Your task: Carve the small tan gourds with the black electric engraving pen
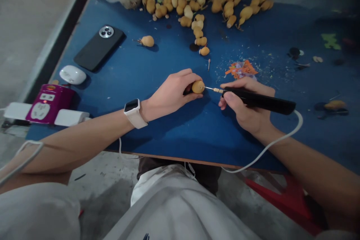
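Between the thumb and fingers of my left hand (177,89) is a small tan gourd (198,87), its rounded end turned toward the right. My right hand (249,107) grips a black pen-shaped electric tool (261,100) with a brass collar and a thin metal tip. That tip points left and meets, or nearly meets, the gourd's end; I cannot tell whether it has gone in. A white cable (281,138) runs from the tool's back end down past the table edge. A small pale stick (209,65) lies just beyond the gourd.
Several gourds (185,3) are heaped along the back; a lone gourd (147,41) lies at left. Orange and purple scraps (242,69) lie beyond my right hand. Left are a phone (98,48), a white case (72,75) and a purple power socket (50,101) with plugs.
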Demonstrator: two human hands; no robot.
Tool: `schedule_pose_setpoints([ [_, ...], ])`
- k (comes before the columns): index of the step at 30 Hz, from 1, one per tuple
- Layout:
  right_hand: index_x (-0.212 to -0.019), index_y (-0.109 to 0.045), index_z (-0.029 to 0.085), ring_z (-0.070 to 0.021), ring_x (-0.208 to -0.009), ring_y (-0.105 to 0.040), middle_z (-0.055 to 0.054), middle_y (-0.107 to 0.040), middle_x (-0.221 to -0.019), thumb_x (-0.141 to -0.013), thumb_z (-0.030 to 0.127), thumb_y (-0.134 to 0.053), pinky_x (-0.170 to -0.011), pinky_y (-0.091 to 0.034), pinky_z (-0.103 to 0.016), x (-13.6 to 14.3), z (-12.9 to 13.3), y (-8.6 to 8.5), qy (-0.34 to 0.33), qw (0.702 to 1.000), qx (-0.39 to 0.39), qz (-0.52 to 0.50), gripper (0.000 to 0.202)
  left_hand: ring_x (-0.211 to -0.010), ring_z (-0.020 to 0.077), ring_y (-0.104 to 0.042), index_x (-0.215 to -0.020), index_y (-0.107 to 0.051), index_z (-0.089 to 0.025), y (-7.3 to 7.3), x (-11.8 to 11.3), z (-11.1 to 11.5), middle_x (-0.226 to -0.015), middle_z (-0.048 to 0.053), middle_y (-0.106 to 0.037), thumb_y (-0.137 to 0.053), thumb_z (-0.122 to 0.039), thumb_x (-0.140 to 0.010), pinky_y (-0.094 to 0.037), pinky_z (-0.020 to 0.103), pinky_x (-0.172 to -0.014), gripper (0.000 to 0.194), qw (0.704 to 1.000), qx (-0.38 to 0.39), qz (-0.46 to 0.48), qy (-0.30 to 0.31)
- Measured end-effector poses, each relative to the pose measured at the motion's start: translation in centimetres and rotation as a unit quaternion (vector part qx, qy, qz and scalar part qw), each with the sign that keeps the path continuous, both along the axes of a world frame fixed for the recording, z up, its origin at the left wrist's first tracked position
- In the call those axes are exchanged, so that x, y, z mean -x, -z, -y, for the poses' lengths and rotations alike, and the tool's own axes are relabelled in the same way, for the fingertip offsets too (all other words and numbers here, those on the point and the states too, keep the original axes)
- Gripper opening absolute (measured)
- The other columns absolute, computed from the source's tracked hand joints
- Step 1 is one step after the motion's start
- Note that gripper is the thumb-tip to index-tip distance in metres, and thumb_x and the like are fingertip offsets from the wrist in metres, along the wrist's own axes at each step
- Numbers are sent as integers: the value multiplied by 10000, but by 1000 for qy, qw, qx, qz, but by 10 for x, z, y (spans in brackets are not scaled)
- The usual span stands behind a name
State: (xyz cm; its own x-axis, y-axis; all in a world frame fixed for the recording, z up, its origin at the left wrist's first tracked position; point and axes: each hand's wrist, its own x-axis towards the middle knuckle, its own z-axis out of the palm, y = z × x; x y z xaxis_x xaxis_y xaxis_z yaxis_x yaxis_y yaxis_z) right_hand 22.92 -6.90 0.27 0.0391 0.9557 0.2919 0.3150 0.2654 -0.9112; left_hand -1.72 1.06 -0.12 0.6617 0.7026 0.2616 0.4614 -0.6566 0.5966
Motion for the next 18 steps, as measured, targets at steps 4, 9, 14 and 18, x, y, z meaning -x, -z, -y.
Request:
schedule_pose_setpoints([
  [4,-1036,-872,320,-188,-597,-741,28,-813,-738,-994,357,-892,-636,-628,-384,-1,0,0,-2,1000,3,16,59,-908,198,-677,-1196,-789,-184,0,-1,0,-1047,41,-707,-856,-173,-1015,-540,327,-832,193,1000,1,-2,1],
  [9,-1069,-879,316,-202,-620,-747,14,-830,-783,-1007,390,-885,-654,-635,-403,-3,0,2,-6,1000,6,27,98,-912,200,-677,-1200,-786,-187,-2,-1,1,-1057,43,-716,-853,-175,-1014,-543,331,-843,198,1000,3,-5,0],
  [14,-1086,-880,329,-229,-685,-770,2,-831,-822,-998,432,-898,-692,-657,-431,-5,0,3,1,999,5,46,136,-907,204,-678,-1183,-789,-185,-3,0,1,-1061,49,-728,-855,-180,-1009,-537,331,-842,186,1000,7,-3,0],
  [18,-1082,-883,338,-229,-660,-761,4,-828,-821,-996,399,-894,-681,-643,-441,-7,0,2,-3,999,2,50,105,-909,202,-680,-1184,-792,-186,-3,0,1,-1067,47,-736,-862,-170,-1006,-534,330,-842,192,1000,5,2,-1],
])
